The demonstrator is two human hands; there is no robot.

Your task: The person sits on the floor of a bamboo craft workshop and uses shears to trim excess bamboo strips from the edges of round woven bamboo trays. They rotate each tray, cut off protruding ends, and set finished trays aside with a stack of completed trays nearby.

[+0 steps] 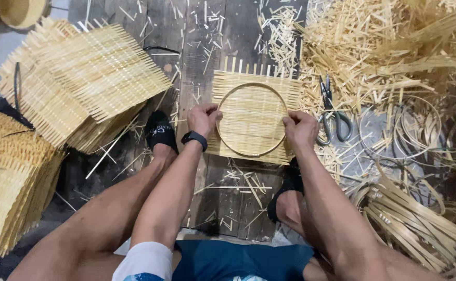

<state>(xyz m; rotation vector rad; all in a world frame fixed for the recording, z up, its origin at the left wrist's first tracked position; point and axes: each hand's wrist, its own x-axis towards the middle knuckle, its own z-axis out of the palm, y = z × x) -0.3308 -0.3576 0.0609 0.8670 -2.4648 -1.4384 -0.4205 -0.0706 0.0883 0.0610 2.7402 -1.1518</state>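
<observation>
A square woven bamboo mat (254, 83) lies on the dark wooden boards in front of me. A round bamboo hoop (252, 119) rests on top of it. My left hand (203, 118) grips the hoop's left side and presses it onto the mat; a black watch sits on that wrist. My right hand (300, 129) holds the hoop's right side the same way. My feet in black socks rest on either side of the mat.
Stacks of woven mats (87, 83) lie at the left and far left. Scissors (332, 112) lie just right of the mat. Loose bamboo strips (384, 47) pile at the upper right, and bundled hoops (415, 218) sit at the lower right.
</observation>
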